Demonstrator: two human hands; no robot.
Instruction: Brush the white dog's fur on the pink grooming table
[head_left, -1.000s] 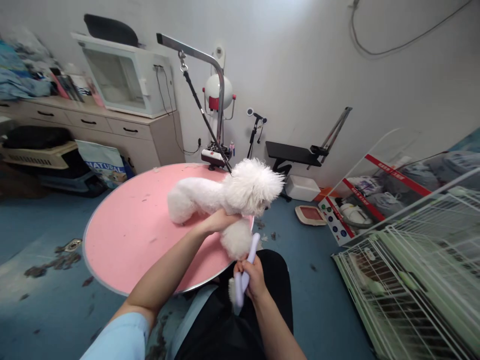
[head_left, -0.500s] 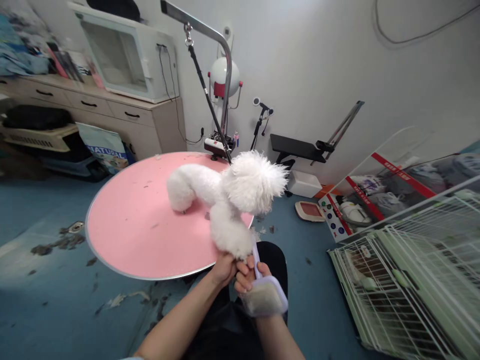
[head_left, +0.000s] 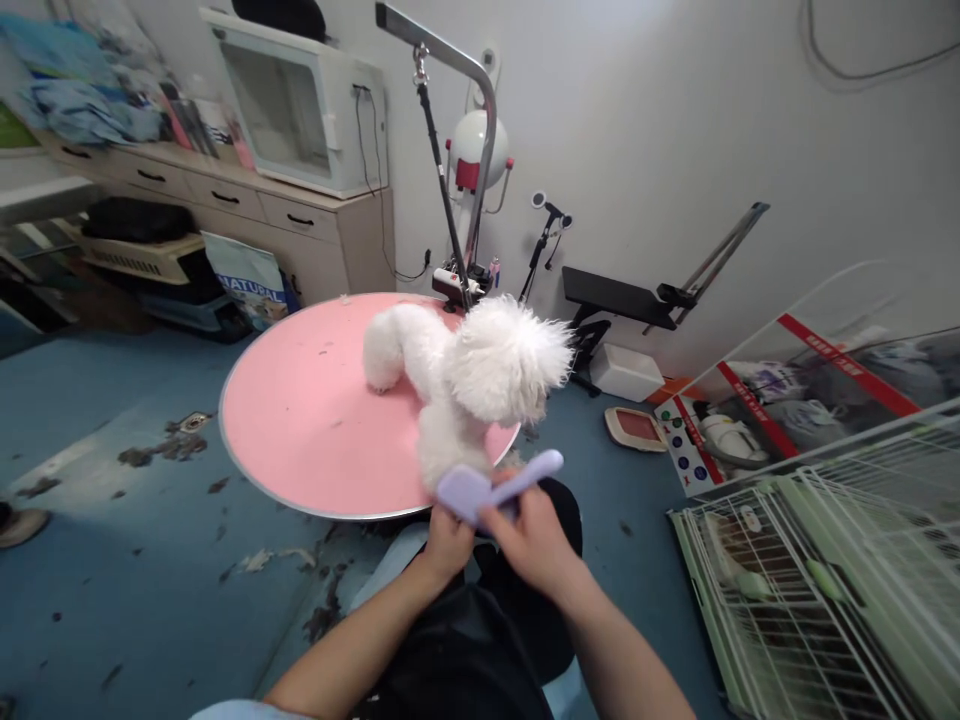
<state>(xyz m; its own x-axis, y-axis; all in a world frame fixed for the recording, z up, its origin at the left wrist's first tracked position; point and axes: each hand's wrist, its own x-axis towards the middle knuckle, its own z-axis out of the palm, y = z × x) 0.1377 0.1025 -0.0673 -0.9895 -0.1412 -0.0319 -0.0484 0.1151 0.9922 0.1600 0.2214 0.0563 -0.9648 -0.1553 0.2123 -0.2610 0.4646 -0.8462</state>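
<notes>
A fluffy white dog [head_left: 495,360] stands near the front right edge of a round pink grooming table [head_left: 300,440], its head turned to the right. My left hand [head_left: 448,545] is closed around the low end of the dog's front leg; the paw itself is hidden. In my right hand [head_left: 532,535] is a lilac slicker brush [head_left: 463,492], gripped at the neck with its handle pointing up and right. The back of the brush head faces me, and its pin side lies against or very near the leg fur. Which of these two I cannot tell.
A steel grooming arm [head_left: 487,140] with a black strap [head_left: 442,170] rises behind the dog. Wire cages [head_left: 780,590] stand at the right. A drawer cabinet [head_left: 300,225] carries a white glass-fronted box [head_left: 300,110]. Clumps of hair [head_left: 161,450] lie on the blue floor.
My right hand has turned the brush over and brought its head from below my hands up to the dog's front leg. My left hand stays at the leg. The view has shifted left.
</notes>
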